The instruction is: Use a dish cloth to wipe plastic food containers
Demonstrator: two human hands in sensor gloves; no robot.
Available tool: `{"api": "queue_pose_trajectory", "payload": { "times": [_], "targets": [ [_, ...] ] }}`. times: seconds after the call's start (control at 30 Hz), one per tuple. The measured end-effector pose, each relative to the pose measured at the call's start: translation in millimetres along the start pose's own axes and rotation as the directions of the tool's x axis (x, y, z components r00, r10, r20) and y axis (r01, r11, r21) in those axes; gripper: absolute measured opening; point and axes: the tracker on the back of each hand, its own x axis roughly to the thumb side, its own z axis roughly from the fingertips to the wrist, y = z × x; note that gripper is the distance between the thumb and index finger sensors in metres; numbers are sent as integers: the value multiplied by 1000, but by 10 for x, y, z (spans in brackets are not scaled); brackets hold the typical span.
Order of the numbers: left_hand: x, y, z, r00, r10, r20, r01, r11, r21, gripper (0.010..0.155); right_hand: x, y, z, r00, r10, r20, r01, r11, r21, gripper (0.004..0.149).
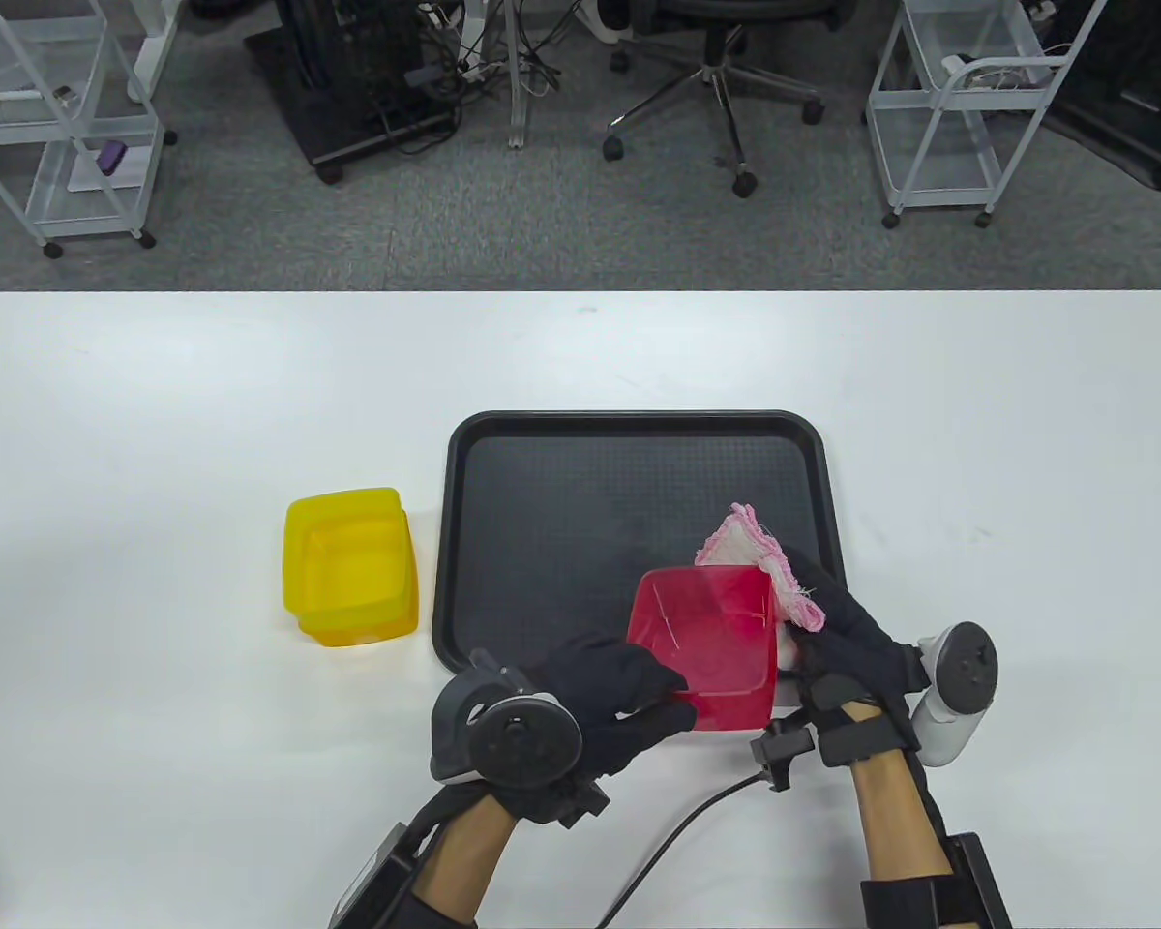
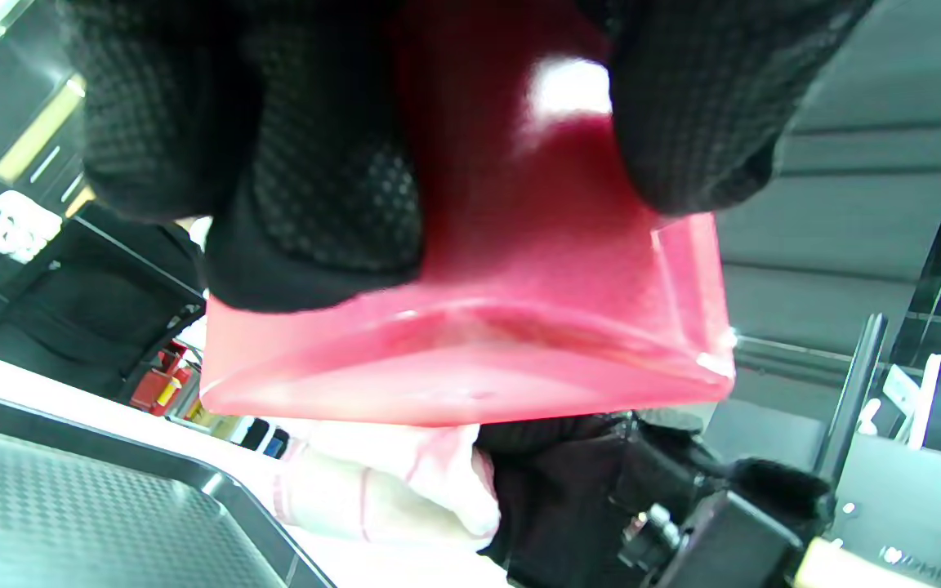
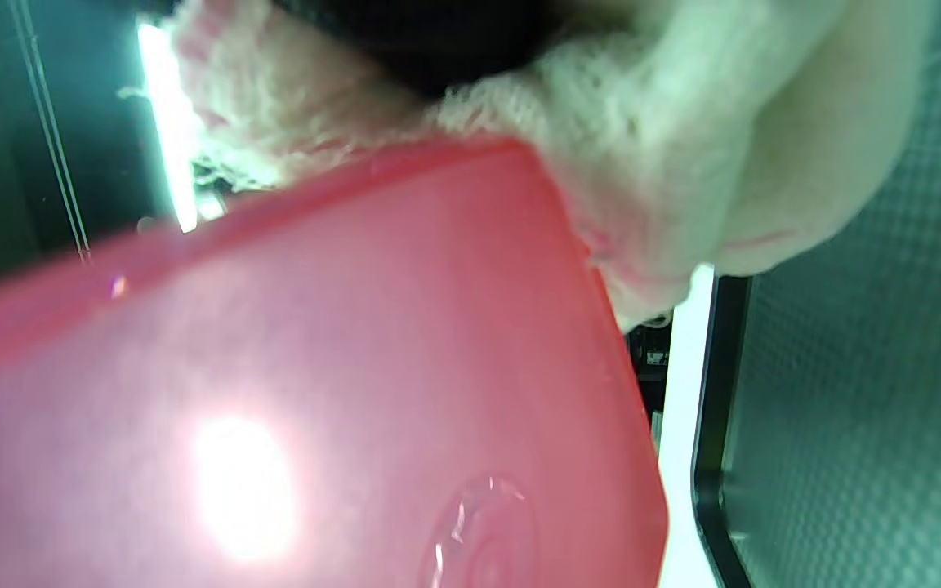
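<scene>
- The left hand (image 1: 619, 702) gripped the red plastic container (image 1: 706, 646) by its near-left wall; in the left wrist view its fingers (image 2: 323, 163) were pressed against the red wall, clamping it from two sides.
- The red plastic container was held tilted above the near-right corner of the black tray (image 1: 561, 464), its open mouth facing up toward the table camera.
- The right hand (image 1: 847, 639) held a pink-edged white dish cloth (image 1: 769, 561) against the container's right wall, fingers closed around the bunched cloth; part of the cloth stuck out beyond the container's far-right corner.
- In the right wrist view the dish cloth (image 3: 642, 163) lay pressed against the red container's edge (image 3: 356, 351), with the tray's rim (image 3: 715, 408) beside it.
- A yellow plastic container (image 1: 351, 566) stood upright on the white counter (image 1: 155, 435), just left of the tray and apart from both hands.
</scene>
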Motion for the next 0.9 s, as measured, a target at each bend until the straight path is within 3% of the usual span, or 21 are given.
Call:
{"api": "queue_pose_trajectory", "payload": {
  "times": [0.13,0.33,0.6,0.9],
  "targets": [
    [-62,51,-22,990,140,-18,-140,990,-10,40,-55,-60,-30,984,-173,-31,175,976,126,45],
    [-112,2,-24,951,307,-32,-307,952,-6,40,-102,-41,-45,969,-239,-62,247,937,246,46],
    [-70,-30,-25,898,439,-16,-439,898,25,41,-202,215,-31,970,-224,-93,239,949,205,45],
    [-61,-60,2,850,527,-16,-525,848,78,41,-264,350,15,957,-264,-119,286,924,253,45]
  ]
}}
